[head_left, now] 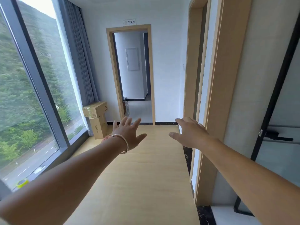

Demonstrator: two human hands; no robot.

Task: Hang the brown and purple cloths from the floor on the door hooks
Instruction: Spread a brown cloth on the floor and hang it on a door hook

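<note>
Both my arms reach forward over a light wooden floor (146, 176). My left hand (129, 135), with a pale bangle on the wrist, has its fingers spread and holds nothing. My right hand (190, 133) is also spread and holds nothing, close to a wooden door frame (217, 95) on the right. A small patch of something orange-brown (105, 138) shows on the floor just behind my left wrist; I cannot tell what it is. No purple cloth and no door hooks are in view.
Two stacked cardboard boxes (97, 117) stand in the far left corner under grey curtains (81, 54). A tall window (32, 95) runs along the left. An open doorway (134, 78) lies straight ahead. A black-framed glass door (276, 111) is at the right.
</note>
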